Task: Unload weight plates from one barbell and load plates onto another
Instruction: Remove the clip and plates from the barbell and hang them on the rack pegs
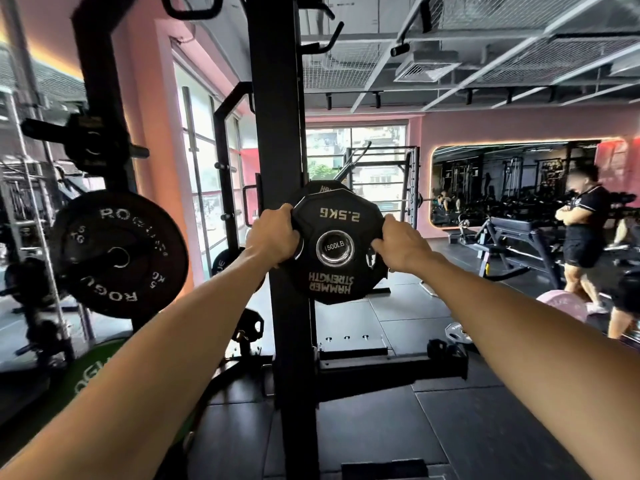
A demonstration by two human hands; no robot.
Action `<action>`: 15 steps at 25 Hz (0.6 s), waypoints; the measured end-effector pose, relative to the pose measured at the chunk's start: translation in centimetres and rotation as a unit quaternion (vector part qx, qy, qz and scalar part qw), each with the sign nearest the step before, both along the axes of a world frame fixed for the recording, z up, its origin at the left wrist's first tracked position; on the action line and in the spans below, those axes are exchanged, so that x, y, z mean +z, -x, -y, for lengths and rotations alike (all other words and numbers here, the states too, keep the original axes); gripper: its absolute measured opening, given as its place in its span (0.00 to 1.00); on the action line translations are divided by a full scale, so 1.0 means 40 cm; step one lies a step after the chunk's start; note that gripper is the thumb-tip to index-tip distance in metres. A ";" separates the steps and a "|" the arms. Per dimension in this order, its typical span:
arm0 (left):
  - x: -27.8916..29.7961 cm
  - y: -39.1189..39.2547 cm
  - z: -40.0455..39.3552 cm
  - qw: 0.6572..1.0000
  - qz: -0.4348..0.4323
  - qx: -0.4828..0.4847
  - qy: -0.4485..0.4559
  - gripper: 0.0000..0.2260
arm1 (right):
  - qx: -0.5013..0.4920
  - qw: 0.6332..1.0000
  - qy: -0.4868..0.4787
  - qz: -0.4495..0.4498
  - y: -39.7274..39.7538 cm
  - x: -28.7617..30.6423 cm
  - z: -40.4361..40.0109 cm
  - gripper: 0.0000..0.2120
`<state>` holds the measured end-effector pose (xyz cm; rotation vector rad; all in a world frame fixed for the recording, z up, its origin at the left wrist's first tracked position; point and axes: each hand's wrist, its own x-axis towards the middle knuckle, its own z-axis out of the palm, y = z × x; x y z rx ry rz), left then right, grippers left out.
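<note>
A small black plate [337,268] marked 2.5KG sits on a barbell sleeve whose steel end [335,247] reads 1500LB and points at me. Another black plate [323,187] shows just behind it. My left hand [273,235] grips the plate's left edge. My right hand [401,245] grips its right edge. Both arms reach straight forward. A larger black plate [119,254] marked 5 KG hangs on a peg or sleeve at the left.
A black rack upright [277,168] stands directly left of the plate. A green plate [93,372] lies low at the left. A pink plate [562,303] and a small grey plate [457,332] lie on the floor at the right. A person [585,233] stands by a bench [512,230].
</note>
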<state>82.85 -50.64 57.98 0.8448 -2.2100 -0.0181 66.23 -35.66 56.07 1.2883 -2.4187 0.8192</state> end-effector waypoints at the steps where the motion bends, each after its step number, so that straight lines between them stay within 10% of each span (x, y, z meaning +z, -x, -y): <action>1: 0.007 -0.031 -0.030 1.000 0.005 0.005 0.006 0.11 | 0.003 1.000 -0.006 -0.001 -0.028 0.005 -0.027 0.15; 15: 0.128 -0.578 -0.059 0.997 -0.003 0.076 0.021 0.14 | 0.086 0.992 -0.035 -0.083 -0.520 0.154 0.000 0.09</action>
